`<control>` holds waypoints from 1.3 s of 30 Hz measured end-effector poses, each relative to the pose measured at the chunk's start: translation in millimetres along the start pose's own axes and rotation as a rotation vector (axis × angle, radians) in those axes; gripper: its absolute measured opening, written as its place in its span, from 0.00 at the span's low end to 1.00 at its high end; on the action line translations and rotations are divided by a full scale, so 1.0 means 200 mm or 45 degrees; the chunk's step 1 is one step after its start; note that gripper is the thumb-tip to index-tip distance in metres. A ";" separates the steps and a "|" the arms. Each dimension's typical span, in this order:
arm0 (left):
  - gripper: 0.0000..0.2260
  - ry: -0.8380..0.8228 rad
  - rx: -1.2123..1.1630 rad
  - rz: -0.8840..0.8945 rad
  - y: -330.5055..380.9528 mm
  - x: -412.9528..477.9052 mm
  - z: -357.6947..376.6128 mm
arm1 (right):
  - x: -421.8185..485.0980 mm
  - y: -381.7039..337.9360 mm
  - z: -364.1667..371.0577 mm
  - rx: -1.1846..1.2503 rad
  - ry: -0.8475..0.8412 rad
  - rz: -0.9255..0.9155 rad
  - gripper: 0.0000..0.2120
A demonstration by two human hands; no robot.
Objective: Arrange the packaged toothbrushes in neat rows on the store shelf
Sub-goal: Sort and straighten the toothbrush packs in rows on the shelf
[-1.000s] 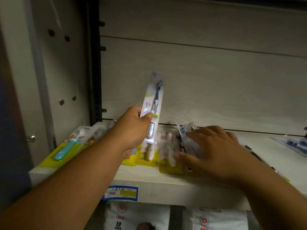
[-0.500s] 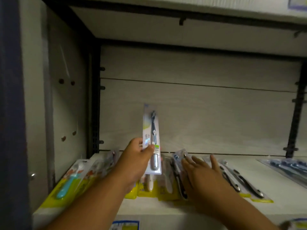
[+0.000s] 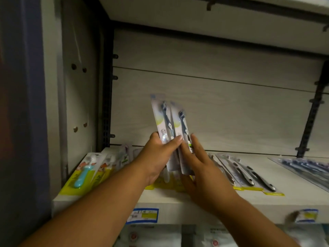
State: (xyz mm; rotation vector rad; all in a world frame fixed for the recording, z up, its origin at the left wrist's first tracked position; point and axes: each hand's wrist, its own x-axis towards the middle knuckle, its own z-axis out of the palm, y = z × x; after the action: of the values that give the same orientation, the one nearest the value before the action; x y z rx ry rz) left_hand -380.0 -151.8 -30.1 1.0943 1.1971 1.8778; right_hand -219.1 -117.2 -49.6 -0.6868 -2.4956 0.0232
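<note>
Toothbrush pack (image 3: 161, 118) upright, bristles up, tilted left, label shows "ooth", gripped by left hand (image 3: 156, 157); right hand (image 3: 201, 168), fingers straight, presses second pack (image 3: 179, 125) alongside.

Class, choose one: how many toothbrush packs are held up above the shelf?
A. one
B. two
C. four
B: the left hand grips the left pack, and the right pack stands beside it, against the straight fingers of the right hand.
</note>
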 end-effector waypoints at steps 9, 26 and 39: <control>0.13 -0.171 -0.037 -0.081 0.03 -0.02 0.07 | -0.09 0.09 -0.08 0.530 0.247 -0.074 0.23; 0.10 -0.070 0.338 0.047 -0.39 0.15 1.54 | -0.44 1.48 -0.76 0.303 0.238 0.375 0.14; 0.24 -0.123 1.165 -0.035 -0.58 0.20 1.65 | -0.41 1.84 -0.62 -0.346 -0.245 0.259 0.18</control>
State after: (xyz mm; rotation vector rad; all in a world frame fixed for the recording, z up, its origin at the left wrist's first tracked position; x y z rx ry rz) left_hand -92.6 52.1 -47.0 1.5747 2.0706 1.2041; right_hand 76.1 149.4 -41.5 -1.0959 -2.6272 -0.1864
